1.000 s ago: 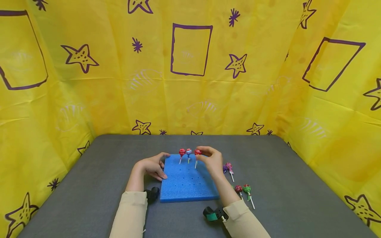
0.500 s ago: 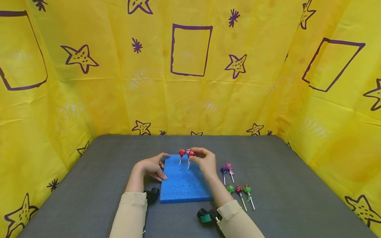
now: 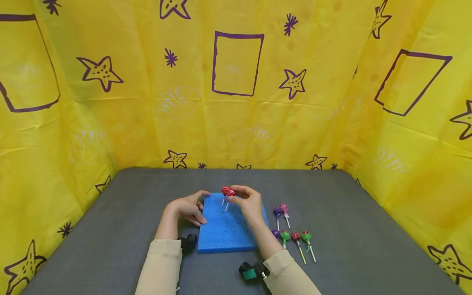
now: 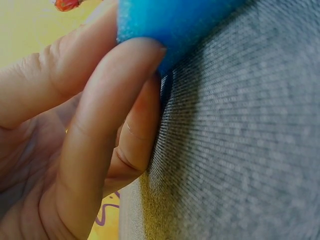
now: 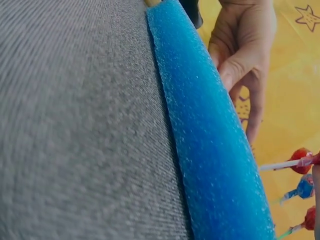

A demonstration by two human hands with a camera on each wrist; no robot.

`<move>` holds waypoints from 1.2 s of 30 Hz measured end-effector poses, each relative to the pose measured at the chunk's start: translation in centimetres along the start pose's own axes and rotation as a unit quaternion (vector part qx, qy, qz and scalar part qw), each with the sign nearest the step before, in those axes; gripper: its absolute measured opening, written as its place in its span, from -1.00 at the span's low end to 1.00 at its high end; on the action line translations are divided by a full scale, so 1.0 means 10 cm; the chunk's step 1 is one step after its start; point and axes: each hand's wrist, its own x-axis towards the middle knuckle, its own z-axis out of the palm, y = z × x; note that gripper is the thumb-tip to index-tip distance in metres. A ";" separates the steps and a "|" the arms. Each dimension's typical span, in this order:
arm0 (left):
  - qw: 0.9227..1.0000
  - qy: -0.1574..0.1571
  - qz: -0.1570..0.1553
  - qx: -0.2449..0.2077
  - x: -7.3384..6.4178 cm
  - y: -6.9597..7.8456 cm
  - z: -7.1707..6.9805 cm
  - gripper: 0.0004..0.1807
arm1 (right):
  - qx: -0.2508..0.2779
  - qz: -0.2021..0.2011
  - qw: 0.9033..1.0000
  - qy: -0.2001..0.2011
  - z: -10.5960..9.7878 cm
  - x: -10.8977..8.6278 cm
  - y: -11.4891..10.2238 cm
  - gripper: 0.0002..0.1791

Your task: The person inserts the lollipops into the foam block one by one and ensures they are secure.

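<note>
A blue foam board (image 3: pixel 221 239) with small holes lies flat in the head view. My left hand (image 3: pixel 189 208) is at its left side, thumb and forefinger touching the edge; the left wrist view shows the thumb (image 4: pixel 107 100) pressing its side. Between right thumb and fingertips, my right hand (image 3: pixel 250 205) pinches a red lollipop (image 3: pixel 231 193) by its head, with the white stick pointing down close to the board. Just behind it is another red lollipop (image 3: pixel 225 189), upright in the board. A blue-wrapped lollipop (image 5: pixel 306 186) and a red lollipop (image 5: pixel 310 217) also stand there in the right wrist view.
Right of the board, a purple lollipop (image 3: pixel 277 210) and a pink lollipop (image 3: pixel 284 208) lie on the grey table (image 3: pixel 350 221). Closer in is a row with a purple lollipop (image 3: pixel 275 234), green lollipops (image 3: pixel 305 236) and a red one. Yellow cloth walls (image 3: pixel 236 123) surround the table.
My right hand has moved left over the board with the red lollipop, now in front of the leftmost standing one and covering the blue-wrapped one. My left hand stays put.
</note>
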 end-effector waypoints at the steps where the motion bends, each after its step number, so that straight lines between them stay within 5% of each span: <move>1: 1.000 0.000 0.000 0.000 0.00 0.00 0.00 0.03 | 0.004 -0.002 1.000 -0.002 0.01 0.00 0.00 -0.67; 18: 1.000 -0.003 0.003 0.003 0.00 -0.01 -0.01 0.03 | -0.016 0.000 1.000 -0.020 0.05 -0.02 0.02 -0.68; 29: 1.000 -0.004 0.003 0.004 0.00 -0.01 -0.01 0.04 | -0.035 -0.006 0.998 -0.051 0.05 -0.20 -0.29 -0.70; 36: 1.000 -0.003 0.002 0.004 0.00 -0.01 0.00 0.04 | -0.048 0.006 0.997 -0.058 0.05 -0.08 -0.04 -0.71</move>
